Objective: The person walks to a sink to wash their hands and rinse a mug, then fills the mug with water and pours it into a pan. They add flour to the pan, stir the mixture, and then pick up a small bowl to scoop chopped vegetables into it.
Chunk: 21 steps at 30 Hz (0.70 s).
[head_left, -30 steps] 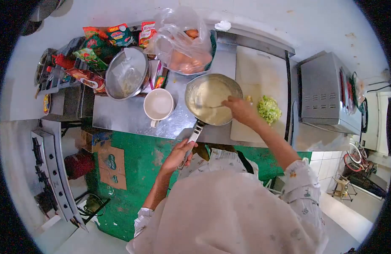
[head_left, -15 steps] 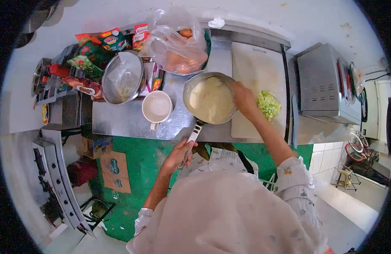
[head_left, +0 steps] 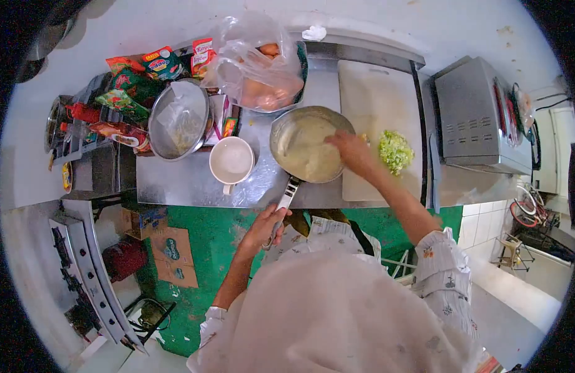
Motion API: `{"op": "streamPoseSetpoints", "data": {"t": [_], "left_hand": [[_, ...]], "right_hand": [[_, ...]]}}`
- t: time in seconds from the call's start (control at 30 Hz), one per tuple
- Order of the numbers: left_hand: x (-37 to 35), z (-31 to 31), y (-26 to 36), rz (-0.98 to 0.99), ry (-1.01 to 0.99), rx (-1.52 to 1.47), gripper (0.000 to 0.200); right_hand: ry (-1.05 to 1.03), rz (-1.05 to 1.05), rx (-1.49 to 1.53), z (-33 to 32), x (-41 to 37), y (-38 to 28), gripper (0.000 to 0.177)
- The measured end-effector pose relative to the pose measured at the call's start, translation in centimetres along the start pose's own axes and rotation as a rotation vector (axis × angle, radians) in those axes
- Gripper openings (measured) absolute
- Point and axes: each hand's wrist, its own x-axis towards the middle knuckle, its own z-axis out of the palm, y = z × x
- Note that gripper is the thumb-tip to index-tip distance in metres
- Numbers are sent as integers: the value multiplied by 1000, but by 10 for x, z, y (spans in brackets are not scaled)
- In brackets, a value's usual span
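— What's over on the left?

— Packets (head_left: 129,93) heaped at the far end, a metal bowl (head_left: 178,118) and a white mug (head_left: 231,160). Nobody is touching them.

— And the pan?

— The pan (head_left: 281,140) sits on the steel counter, mid-scene. The left hand (head_left: 267,222) is wrapped tight round its handle (head_left: 287,194) at the near edge.

— How far along is the mix?

— The batter (head_left: 309,163) looks pale and fairly smooth, smeared up the sides, so I'd say the stirring is well on.

— The other hand?

— The right hand (head_left: 349,149) is over the pan's right rim, blurred. I can't tell whether it grips a utensil.

— Anything left?

— The chopped greens (head_left: 395,151) lie on the cutting board (head_left: 377,93) just right of the pan, not yet in.
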Motion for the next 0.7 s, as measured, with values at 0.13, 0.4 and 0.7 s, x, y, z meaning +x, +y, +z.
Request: {"op": "streamPoseSetpoints", "data": {"t": [0.13, 0.4, 0.7], "left_hand": [[-4, 0, 7, -11, -15, 19, 33], [-6, -1, 9, -15, -8, 18, 35], [-6, -2, 10, -21, -6, 30, 37]], "right_hand": [[66, 282, -25, -10, -8, 0, 38], [118, 436, 21, -23, -13, -1, 38], [163, 498, 5, -27, -22, -4, 32]]}}
